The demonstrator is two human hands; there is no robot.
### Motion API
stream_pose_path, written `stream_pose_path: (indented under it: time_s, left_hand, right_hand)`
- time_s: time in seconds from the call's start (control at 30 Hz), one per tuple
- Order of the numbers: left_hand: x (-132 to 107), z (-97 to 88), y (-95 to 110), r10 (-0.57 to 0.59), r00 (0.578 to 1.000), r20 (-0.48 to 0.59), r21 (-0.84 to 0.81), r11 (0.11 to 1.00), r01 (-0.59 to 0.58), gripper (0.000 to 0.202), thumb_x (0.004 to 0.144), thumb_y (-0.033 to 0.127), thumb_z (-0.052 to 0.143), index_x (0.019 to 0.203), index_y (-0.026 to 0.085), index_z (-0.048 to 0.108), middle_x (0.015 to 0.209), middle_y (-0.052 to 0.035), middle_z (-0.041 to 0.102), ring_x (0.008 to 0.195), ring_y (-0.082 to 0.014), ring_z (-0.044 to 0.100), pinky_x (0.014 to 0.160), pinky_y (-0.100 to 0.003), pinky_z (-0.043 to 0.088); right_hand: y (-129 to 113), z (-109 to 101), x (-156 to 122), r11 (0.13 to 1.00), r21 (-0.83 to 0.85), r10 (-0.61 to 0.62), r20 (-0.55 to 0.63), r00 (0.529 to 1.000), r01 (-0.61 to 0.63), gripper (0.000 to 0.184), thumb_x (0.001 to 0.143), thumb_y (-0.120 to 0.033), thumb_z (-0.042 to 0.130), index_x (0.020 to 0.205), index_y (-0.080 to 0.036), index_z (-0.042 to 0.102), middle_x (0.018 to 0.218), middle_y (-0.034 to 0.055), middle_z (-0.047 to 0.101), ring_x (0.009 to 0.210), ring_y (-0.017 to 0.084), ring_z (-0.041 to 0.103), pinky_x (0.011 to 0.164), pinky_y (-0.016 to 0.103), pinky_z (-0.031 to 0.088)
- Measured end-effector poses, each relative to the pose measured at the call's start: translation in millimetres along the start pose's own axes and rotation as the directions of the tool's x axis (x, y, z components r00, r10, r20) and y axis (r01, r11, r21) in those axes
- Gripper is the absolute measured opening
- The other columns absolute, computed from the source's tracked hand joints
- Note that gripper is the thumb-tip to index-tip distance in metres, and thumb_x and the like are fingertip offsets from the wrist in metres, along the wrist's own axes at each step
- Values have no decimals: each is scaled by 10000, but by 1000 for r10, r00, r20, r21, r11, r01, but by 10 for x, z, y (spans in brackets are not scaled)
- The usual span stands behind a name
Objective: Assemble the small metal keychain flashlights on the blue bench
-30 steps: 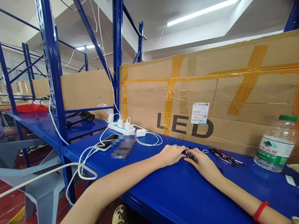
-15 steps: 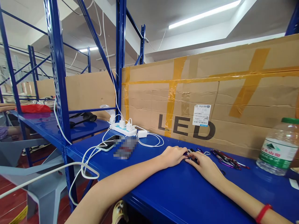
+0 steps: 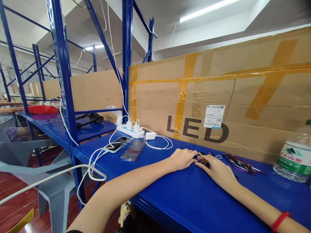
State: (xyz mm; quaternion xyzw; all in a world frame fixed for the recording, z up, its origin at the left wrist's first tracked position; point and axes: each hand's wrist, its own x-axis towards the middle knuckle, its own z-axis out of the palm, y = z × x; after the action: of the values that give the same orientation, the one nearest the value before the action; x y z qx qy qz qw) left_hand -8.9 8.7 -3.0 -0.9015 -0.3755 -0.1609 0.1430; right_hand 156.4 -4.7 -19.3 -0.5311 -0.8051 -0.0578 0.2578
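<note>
My left hand (image 3: 181, 159) and my right hand (image 3: 217, 170) rest on the blue shelf top (image 3: 184, 197) with their fingertips meeting. Both sets of fingers are curled around a small dark object (image 3: 201, 158) pinched between them; it is too small to name. Just to the right of the hands lies a pile of several purple, red and black carabiner-like clips (image 3: 239, 162). A red band (image 3: 279, 221) circles my right wrist.
A taped cardboard wall marked LED (image 3: 218, 94) backs the shelf. A white power strip (image 3: 131, 130) with chargers and cables, a phone (image 3: 115, 146) and a blurred item lie at left. A water bottle (image 3: 293, 157) stands far right. Blue rack posts (image 3: 63, 71) and grey plastic stools stand left.
The camera view drifted slightly left and upward. Both hands stay together at the same spot on the shelf, fingers still working the small object.
</note>
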Motion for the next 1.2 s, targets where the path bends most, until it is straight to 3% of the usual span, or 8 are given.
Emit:
stream_pose_path:
  time_s: [0.2, 0.53, 0.83, 0.97, 1.07, 1.2]
  left_hand:
    - [2, 24, -11, 3, 1000, -2, 20, 1000, -3, 166, 873, 321, 340, 959, 201, 417, 919, -14, 592, 840, -185, 570, 588, -257, 444]
    - [6, 52, -16, 16, 999, -32, 51, 999, -14, 148, 861, 317, 378, 927, 193, 427, 920, -10, 598, 841, -185, 570, 566, -248, 440]
    - [1, 77, -33, 24, 999, -25, 35, 999, -23, 165, 859, 305, 390, 974, 191, 423, 944, -18, 578, 876, -178, 553, 601, -258, 450]
    - [-5, 79, -37, 33, 999, -34, 41, 999, -32, 172, 852, 304, 405, 967, 181, 439, 927, -19, 578, 875, -176, 544, 583, -254, 448]
    - [-14, 65, -34, 40, 998, -49, 49, 998, -38, 160, 848, 295, 416, 941, 173, 462, 918, -19, 584, 876, -171, 533, 574, -246, 445]
    - [-21, 52, -30, 48, 997, -53, 73, 996, -45, 163, 851, 301, 410, 906, 169, 489, 907, -20, 591, 866, -172, 527, 560, -243, 439]
  right_hand:
    - [11, 11, 7, 1000, -5, -21, 4, 1000, 21, 219, 780, -421, 418, 790, -253, 559, 732, -10, 612, 685, 173, 599, 485, 239, 392]
    - [120, 101, 24, 993, -36, -116, -67, 991, 114, 223, 807, -322, 377, 919, -263, 561, 906, 18, 600, 734, 172, 602, 503, 242, 428]
    - [100, 84, 31, 996, 34, -79, -59, 995, 81, 235, 781, -399, 418, 886, -262, 579, 988, 18, 575, 585, 123, 581, 488, 244, 448]
    - [105, 88, 29, 996, 33, -84, -53, 995, 86, 258, 786, -411, 408, 909, -270, 584, 910, 17, 605, 654, 153, 595, 506, 245, 451]
    - [95, 74, 30, 994, 32, -103, -46, 994, 104, 285, 795, -427, 381, 903, -267, 591, 839, 20, 604, 596, 141, 581, 479, 236, 443]
    - [88, 64, 36, 992, 38, -116, -43, 992, 118, 293, 787, -438, 391, 887, -256, 598, 879, 24, 598, 575, 129, 573, 491, 236, 452]
